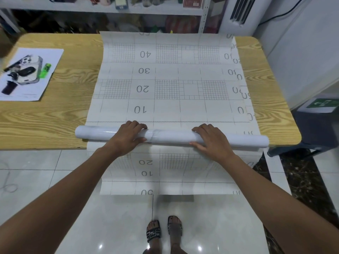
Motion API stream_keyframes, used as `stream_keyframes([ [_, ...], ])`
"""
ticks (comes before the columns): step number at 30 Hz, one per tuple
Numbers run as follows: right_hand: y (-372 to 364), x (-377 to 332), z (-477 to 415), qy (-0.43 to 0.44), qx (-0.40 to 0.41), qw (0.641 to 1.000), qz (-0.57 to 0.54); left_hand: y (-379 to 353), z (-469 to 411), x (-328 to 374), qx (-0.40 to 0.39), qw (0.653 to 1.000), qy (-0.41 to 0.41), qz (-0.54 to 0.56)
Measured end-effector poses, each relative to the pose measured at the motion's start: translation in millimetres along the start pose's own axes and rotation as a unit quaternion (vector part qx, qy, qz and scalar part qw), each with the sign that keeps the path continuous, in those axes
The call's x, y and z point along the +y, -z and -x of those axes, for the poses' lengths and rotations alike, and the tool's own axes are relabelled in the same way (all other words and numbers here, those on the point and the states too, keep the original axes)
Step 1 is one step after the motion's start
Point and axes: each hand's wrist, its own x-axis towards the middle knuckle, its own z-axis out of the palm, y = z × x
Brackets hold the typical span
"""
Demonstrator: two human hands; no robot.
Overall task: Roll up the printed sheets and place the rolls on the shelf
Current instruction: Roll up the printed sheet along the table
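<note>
Roll [170, 137]: lies crosswise on the table [55, 116] at its near edge, under the fingers [135, 124] of the left hand [128, 136] and the right hand [211, 142], which sit apart along it. Printed sheet [165, 79]: spread on the table beyond the fingertips, with its near end hanging off behind the wrists. Loose paper [53, 57] bearing small items: on the table, far left of the left fingers; shelf [110, 10]: behind the table.

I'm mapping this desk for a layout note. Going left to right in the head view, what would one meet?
Phone → green lighter → left hand → right hand, both gripping the roll → green sign.
</note>
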Motion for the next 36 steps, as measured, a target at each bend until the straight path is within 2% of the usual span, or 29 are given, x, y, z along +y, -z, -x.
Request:
stream_keyframes([
  [9,-2.5,-1.3,1.0,0.005,0.001,1.000,-0.004,-3.7,-0.1,-1.7,-0.017,0.999,0.025,-0.023],
  [17,-2.3,-1.6,1.4,0.005,-0.022,1.000,0.012,-4.5,2.3,0.9,0.026,0.998,-0.005,-0.048],
  [22,-0.2,-2.2,1.8,0.003,-0.029,0.999,0.015,-2.0,0.3,2.5,0.009,0.998,0.003,-0.065],
  [31,3.6,-1.3,2.3,-0.006,-0.041,0.999,-0.019,-4.4,-2.3,5.8,0.013,0.999,0.014,-0.032],
  [36,3.2,0.7,2.1,0.002,-0.039,0.999,-0.001,-0.8,-4.7,10.0,-0.026,0.998,0.040,-0.034],
])
